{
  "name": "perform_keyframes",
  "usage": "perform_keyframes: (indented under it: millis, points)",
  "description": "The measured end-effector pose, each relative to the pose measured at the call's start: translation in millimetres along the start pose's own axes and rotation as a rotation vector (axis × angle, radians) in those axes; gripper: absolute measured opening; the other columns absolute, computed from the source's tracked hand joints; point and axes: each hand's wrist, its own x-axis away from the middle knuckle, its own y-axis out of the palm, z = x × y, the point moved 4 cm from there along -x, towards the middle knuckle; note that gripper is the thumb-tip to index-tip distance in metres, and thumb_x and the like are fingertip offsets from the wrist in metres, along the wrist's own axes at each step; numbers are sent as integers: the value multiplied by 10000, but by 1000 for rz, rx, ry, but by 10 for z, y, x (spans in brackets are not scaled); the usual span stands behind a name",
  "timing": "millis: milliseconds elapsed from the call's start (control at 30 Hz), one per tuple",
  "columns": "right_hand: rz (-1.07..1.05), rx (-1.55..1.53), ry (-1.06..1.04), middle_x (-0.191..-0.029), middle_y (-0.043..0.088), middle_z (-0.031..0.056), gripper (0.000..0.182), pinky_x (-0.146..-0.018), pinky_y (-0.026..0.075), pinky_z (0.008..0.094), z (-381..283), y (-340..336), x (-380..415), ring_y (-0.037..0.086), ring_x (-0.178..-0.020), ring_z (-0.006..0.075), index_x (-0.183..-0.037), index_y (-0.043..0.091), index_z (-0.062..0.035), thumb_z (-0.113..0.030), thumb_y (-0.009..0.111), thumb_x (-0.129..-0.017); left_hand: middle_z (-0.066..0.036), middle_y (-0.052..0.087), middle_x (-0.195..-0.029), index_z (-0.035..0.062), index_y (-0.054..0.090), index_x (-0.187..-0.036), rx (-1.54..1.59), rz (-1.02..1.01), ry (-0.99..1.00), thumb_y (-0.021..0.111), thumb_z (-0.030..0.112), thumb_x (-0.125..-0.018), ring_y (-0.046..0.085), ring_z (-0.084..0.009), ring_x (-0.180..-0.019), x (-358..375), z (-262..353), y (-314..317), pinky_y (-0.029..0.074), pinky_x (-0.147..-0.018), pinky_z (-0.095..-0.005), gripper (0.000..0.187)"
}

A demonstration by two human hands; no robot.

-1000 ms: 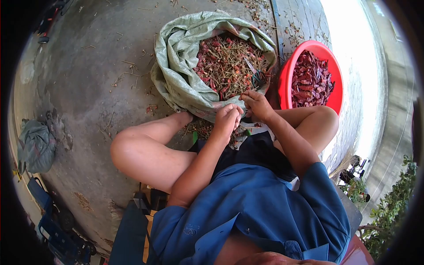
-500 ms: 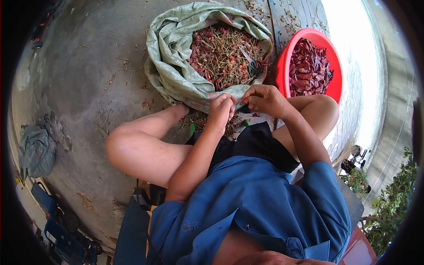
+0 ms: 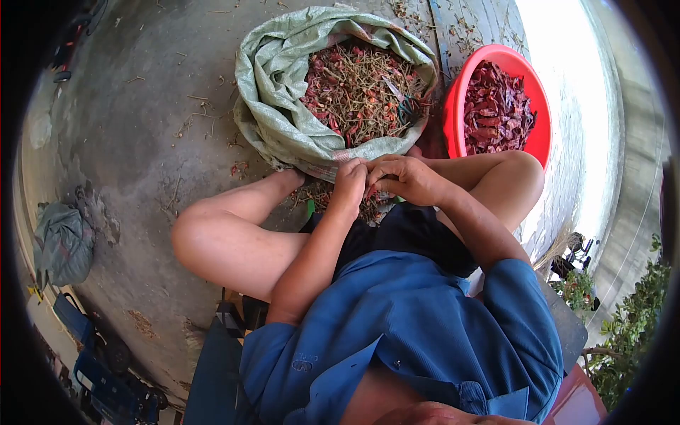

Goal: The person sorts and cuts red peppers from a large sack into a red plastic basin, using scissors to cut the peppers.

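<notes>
My left hand is closed, thumb and fingers pinched together; what it holds is too small to make out. My right hand meets it fingertip to fingertip, also closed, with a small red bit of dried chili showing at its fingers. Both hands are above my lap, just in front of a pale green woven sack with a rolled-down rim. Dried red chilies with stems fill the sack, and scissors lie on them. To the right, a red basin holds dark red dried chilies.
Stems and chili scraps lie on the concrete floor between my legs and around the sack. A grey-green bag sits at the far left. Leafy plants stand at the lower right.
My right hand has come down and left, closing the small gap to my left hand, so the fingertips now meet. Sack and basin stay in place.
</notes>
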Motion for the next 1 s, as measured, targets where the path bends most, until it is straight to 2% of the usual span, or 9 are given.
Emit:
perform_keyframes:
  millis: [233, 300, 367, 467, 533, 633, 700, 767, 1000]
  points:
    - [-54, 91, -112, -1057, 640, 101, 115, -868, 488, 361, 136, 27, -68, 631, -983, 252, -992, 684, -54, -114, 701, -895, -24, 618, -822, 0, 649, -949, -39, 4, 24, 429, 55, -918, 560, -75, -706, -1, -52, -11, 461, -609, -230, 228]
    - [-97, -146, -136, -1045, 634, 77, 118, -863, 483, 345, 135, -1, -75, 614, -992, 211, -1007, 690, -63, -113, 704, -902, -14, 600, -783, 18, 638, -948, -27, -13, 46, 435, 71, -923, 549, -72, -652, 28, 16, -8, 441, -552, -225, 211]
    - [-128, -203, -78, -1060, 625, 57, 115, -863, 477, 321, 135, -36, -55, 588, -1010, 167, -1015, 694, -63, -104, 699, -908, -4, 582, -726, 34, 625, -941, -4, -78, -28, 444, 81, -916, 532, -72, -577, 122, 120, 48, 401, -479, -223, 189]
    - [-176, -323, 34, -1004, 634, 23, 107, -793, 487, 274, 56, -75, -33, 602, -904, 128, -1023, 691, -78, -133, 685, -931, -3, 579, -686, 53, 615, -914, 37, -118, -66, 462, 92, -906, 515, -76, -519, 172, 159, 135, 362, -431, -222, 158]
    - [-313, -412, 283, -904, 633, -21, 122, -688, 476, 233, 187, -65, 43, 587, -754, 84, -1036, 670, -91, -192, 651, -972, -6, 582, -684, 60, 612, -904, 15, -184, -123, 469, 94, -901, 514, -78, -519, 111, 15, 101, 362, -435, -217, 147]
    - [-387, -501, 344, -828, 625, -37, 170, -612, 448, 217, 238, -105, 81, 553, -662, 57, -1036, 641, -82, -246, 620, -998, -11, 590, -687, 81, 602, -876, -6, -283, -187, 511, 111, -887, 506, -80, -516, 85, -11, 130, 360, -440, -210, 96]
    - [-370, -588, 348, -823, 635, -2, 184, -575, 443, 227, 316, -146, 106, 559, -626, 74, -1017, 621, -63, -246, 605, -1002, -1, 584, -694, 83, 604, -878, -73, -366, -212, 571, 151, -871, 494, -74, -525, 158, 105, 195, 362, -456, -211, 75]
    - [-163, -1061, 348, -821, 641, 26, 161, -528, 452, 243, 375, -230, 111, 565, -556, 105, -1013, 619, -61, -220, 590, -1002, 11, 572, -700, 79, 607, -887, -84, -406, -126, 614, 218, -875, 483, -62, -542, 281, 309, 272, 363, -480, -211, 140]
    - [18, -1009, 380, -813, 642, 31, 119, -515, 444, 234, 336, -209, 86, 564, -563, 102, -987, 648, -61, -177, 624, -979, 34, 549, -689, 65, 617, -926, -124, -270, -48, 599, 236, -904, 473, -41, -565, 235, 296, 226, 350, -498, -195, 174]
